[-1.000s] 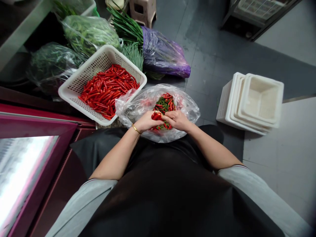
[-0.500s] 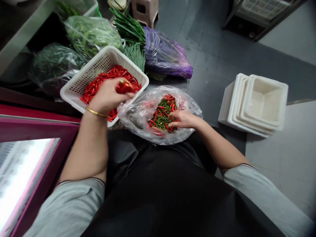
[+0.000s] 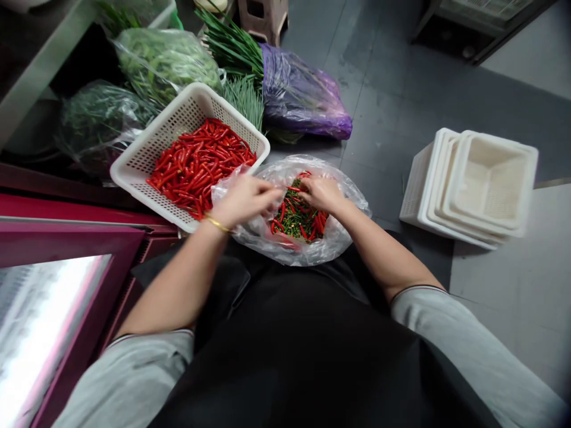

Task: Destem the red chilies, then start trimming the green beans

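Observation:
A clear plastic bag (image 3: 307,254) stands open in front of me, with red chillies and many green stems (image 3: 292,217) inside. My right hand (image 3: 322,194) reaches over the far side of the bag, its fingers pinched at a red chilli (image 3: 293,188). Over the bag's left side is my left hand (image 3: 250,199), knuckles up and smeared by motion; whether it holds anything is hidden. To the left, a white perforated basket (image 3: 134,163) holds a heap of red chillies (image 3: 200,160), and its near right corner lies beside the bag.
Bagged green vegetables (image 3: 167,59) and a purple bag (image 3: 307,95) of long green stalks lie beyond the basket. Stacked white baskets (image 3: 486,178) stand on the floor at right. A plastic stool (image 3: 263,18) is at the back. A magenta-framed cabinet (image 3: 120,249) borders the left.
My left hand, with red chillies in it over the basket before, has moved right to the bag. My right hand has shifted slightly up within the bag's opening and pinches a chilli.

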### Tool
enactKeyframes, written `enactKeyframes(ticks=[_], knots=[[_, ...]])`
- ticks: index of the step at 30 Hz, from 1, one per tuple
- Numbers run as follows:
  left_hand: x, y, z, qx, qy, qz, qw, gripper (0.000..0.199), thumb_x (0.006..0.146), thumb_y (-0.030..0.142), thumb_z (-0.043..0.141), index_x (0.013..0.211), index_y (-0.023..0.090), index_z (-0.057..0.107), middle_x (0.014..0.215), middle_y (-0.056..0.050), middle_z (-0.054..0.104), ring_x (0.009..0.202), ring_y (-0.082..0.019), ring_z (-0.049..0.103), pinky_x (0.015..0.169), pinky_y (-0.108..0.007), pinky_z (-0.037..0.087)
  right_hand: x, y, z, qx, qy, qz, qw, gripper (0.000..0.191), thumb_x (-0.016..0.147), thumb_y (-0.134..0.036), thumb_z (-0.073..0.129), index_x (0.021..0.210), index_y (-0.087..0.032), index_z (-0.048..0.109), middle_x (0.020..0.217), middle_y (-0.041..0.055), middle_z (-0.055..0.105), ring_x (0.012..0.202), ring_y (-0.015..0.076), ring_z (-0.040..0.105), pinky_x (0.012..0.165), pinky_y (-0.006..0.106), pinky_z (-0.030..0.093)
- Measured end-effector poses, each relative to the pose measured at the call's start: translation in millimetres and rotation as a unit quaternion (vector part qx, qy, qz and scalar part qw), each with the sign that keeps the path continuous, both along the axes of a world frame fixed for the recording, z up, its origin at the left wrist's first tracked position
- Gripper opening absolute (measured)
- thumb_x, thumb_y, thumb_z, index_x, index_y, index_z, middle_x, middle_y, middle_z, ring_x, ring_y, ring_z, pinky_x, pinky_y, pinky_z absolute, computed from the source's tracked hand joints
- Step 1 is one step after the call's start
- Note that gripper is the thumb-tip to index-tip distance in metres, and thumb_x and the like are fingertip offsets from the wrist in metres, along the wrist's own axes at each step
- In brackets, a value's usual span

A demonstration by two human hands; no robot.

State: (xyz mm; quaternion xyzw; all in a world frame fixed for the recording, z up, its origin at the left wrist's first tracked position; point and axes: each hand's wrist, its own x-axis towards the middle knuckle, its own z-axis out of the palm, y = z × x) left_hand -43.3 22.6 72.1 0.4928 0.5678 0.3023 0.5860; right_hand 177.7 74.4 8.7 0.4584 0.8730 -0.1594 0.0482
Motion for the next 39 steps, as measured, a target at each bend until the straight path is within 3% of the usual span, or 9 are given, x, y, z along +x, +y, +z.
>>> enactKeyframes(ticks=[2, 4, 9, 17, 22, 26, 29, 32, 39], knots=[[42, -13, -28.3, -0.058, -0.007, -0.008, 0.998, 0.034, 0.067, 0.044, 0.075, 0.063, 0.013, 0.063, 0.05, 0.0, 0.057, 0.044, -0.01, 0.052, 0.041, -0.022, 0.038, 8, -19, 6.4, -0.01, 0.015, -0.017, 1.0, 0.03, 0.093, -0.038, 0.046, 0.103, -0.014, 0.062, 0.093, 0.0107, 0.069, 0.082, 0.0206, 0.061, 0.069, 0.028, 0.039], [69, -23, -61.7, -0.112, -0.078, 0.084, 0.987, 0.036, 0.069, 0.045, 0.075, 0.064, 0.012, 0.06, 0.051, 0.001, 0.057, 0.039, -0.007, 0.047, 0.037, -0.019, 0.035, 12, -44, 2.3, -0.022, 0.039, -0.04, 0.998, 0.031, 0.094, -0.04, 0.046, 0.101, -0.014, 0.061, 0.09, 0.0098, 0.069, 0.078, 0.0195, 0.061, 0.067, 0.027, 0.038], [80, -51, -111.2, -0.214, -0.248, 0.177, 0.928, 0.028, 0.07, 0.033, 0.077, 0.076, 0.01, 0.063, 0.052, 0.002, 0.057, 0.038, -0.004, 0.048, 0.037, -0.015, 0.039, 20, -93, -29.9, -0.076, 0.17, -0.037, 0.982, 0.022, 0.093, -0.033, 0.051, 0.1, -0.014, 0.061, 0.094, 0.0089, 0.068, 0.082, 0.0159, 0.062, 0.071, 0.024, 0.04], [61, -59, -102.7, -0.154, -0.27, 0.167, 0.936, 0.034, 0.066, 0.037, 0.078, 0.083, 0.01, 0.066, 0.058, -0.002, 0.064, 0.044, -0.009, 0.058, 0.046, -0.02, 0.05, 33, -102, -20.6, -0.224, 0.308, -0.087, 0.92, 0.034, 0.092, -0.036, 0.044, 0.063, -0.018, 0.049, 0.056, -0.003, 0.05, 0.052, 0.0086, 0.046, 0.055, 0.022, 0.033], [68, -71, -78.2, 0.094, -0.108, 0.094, 0.985, 0.028, 0.075, 0.041, 0.07, 0.084, 0.015, 0.07, 0.072, -0.006, 0.07, 0.063, -0.015, 0.065, 0.065, -0.03, 0.055, 29, -102, -24.0, -0.358, 0.367, -0.183, 0.839, 0.033, 0.092, -0.043, 0.038, 0.07, -0.019, 0.046, 0.048, -0.0073, 0.038, 0.039, 0.008, 0.035, 0.043, 0.021, 0.03], [76, -73, -77.9, 0.288, 0.029, -0.029, 0.957, 0.017, 0.078, 0.034, 0.066, 0.082, 0.018, 0.071, 0.088, -0.008, 0.072, 0.089, -0.019, 0.064, 0.086, -0.034, 0.049, 30, -88, -30.8, -0.168, 0.265, -0.198, 0.929, 0.031, 0.092, -0.035, 0.037, 0.084, -0.015, 0.059, 0.067, 0.0026, 0.055, 0.06, 0.0139, 0.052, 0.055, 0.024, 0.04], [65, -52, -99.3, 0.172, 0.135, -0.012, 0.976, 0.025, 0.086, 0.03, 0.05, 0.069, 0.017, 0.063, 0.071, -0.005, 0.066, 0.073, -0.018, 0.06, 0.074, -0.032, 0.048, 29, -64, -34.4, 0.004, 0.129, -0.068, 0.989, 0.031, 0.092, -0.031, 0.043, 0.114, -0.019, 0.062, 0.114, 0.0131, 0.057, 0.095, 0.0217, 0.055, 0.071, 0.029, 0.042], [42, -25, -118.4, 0.067, 0.217, -0.01, 0.974, 0.031, 0.085, 0.025, 0.044, 0.056, 0.018, 0.05, 0.057, -0.002, 0.054, 0.059, -0.016, 0.052, 0.063, -0.029, 0.042, 24, -38, -40.9, 0.038, -0.002, 0.018, 0.999, 0.035, 0.096, -0.027, 0.036, 0.116, -0.021, 0.063, 0.119, 0.015, 0.055, 0.101, 0.0249, 0.053, 0.072, 0.031, 0.041], [25, -4, -109.9, 0.147, 0.213, 0.109, 0.96, 0.026, 0.088, 0.023, 0.04, 0.066, 0.018, 0.054, 0.061, -0.002, 0.055, 0.06, -0.014, 0.051, 0.064, -0.026, 0.039, 33, -24, -39.9, 0.027, -0.02, 0.038, 0.999, 0.037, 0.099, -0.032, 0.033, 0.108, -0.015, 0.064, 0.106, 0.0135, 0.058, 0.091, 0.0206, 0.054, 0.072, 0.029, 0.039]])
